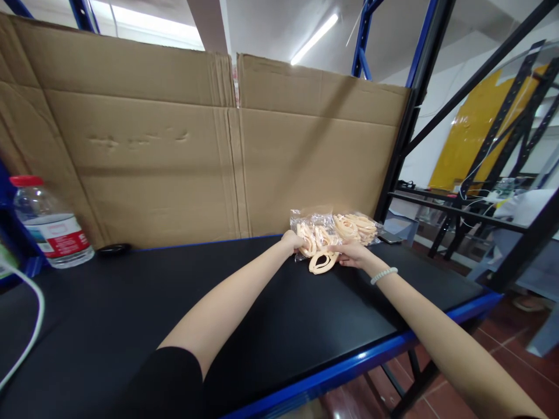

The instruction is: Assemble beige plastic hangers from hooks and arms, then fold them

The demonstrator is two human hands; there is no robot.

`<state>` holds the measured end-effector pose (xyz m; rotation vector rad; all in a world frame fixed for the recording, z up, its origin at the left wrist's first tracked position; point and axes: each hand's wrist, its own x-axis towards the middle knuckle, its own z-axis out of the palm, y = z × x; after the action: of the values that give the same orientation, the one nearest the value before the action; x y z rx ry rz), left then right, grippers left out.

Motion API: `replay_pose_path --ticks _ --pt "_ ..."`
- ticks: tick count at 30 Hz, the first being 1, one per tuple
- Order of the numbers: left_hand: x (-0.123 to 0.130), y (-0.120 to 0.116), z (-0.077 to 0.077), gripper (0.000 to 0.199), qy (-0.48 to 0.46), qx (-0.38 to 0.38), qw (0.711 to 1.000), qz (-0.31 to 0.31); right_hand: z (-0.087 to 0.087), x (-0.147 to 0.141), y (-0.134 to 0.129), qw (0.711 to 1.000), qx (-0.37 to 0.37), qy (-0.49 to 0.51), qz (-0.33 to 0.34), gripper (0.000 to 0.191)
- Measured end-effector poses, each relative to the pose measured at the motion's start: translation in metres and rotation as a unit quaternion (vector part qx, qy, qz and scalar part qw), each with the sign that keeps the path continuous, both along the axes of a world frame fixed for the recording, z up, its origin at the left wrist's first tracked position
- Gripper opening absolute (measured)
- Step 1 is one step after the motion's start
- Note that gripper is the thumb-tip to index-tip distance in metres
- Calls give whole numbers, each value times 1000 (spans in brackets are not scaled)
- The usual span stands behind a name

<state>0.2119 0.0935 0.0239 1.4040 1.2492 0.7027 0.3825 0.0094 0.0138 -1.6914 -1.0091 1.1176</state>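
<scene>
A clear plastic bag [315, 219] lies at the back right of the black tabletop, with several beige, oval, looped pieces [354, 228] in and about it. My left hand [293, 241] is closed on the left edge of the bag, next to the looped pieces there. One beige oval loop [324, 263] with an eye-shaped opening sits at the front of the bag, above the bare tabletop. My right hand [351, 254] pinches this loop at its upper right side. Parts of my fingertips on both hands are hidden by the bag and the pieces.
Cardboard sheets [174, 145] stand upright along the back of the black tabletop [262, 326]. At the left are a water bottle [59, 227] with a red cap, a small black object [114, 249] and a white cable [37, 326]. A flat dark phone-like object [390, 237] lies right of the bag.
</scene>
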Motion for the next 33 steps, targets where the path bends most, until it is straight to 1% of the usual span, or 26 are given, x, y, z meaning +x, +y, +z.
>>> replay_pose_path --ticks 5,10,14,19,22,25,29,31,33 --pt "-5 -13 5 33 -16 -33 999 -13 3 -5 -4 998 -18 67 11 15" --pt "-28 -28 13 33 -50 -34 997 -38 8 -21 -13 992 -15 123 31 5" --pt "-61 -41 17 31 -63 -31 996 -47 13 -49 -25 985 -2 157 65 9" --pt "-120 -60 14 26 -44 -38 997 -44 10 -107 -54 977 15 176 120 10" --pt "-157 -72 11 18 -15 -50 998 -47 6 -140 -69 972 7 171 159 12" --pt "-186 -83 12 6 12 -46 998 -51 8 -158 -75 965 -21 156 211 14" --pt "-210 -88 19 15 55 -13 997 -49 18 -159 -75 949 -73 114 286 37" --pt "-216 -87 22 18 89 14 995 -44 24 -154 -75 943 -93 61 314 48" --pt "-218 -87 21 27 128 59 990 -22 30 -145 -76 938 -99 -15 331 56"
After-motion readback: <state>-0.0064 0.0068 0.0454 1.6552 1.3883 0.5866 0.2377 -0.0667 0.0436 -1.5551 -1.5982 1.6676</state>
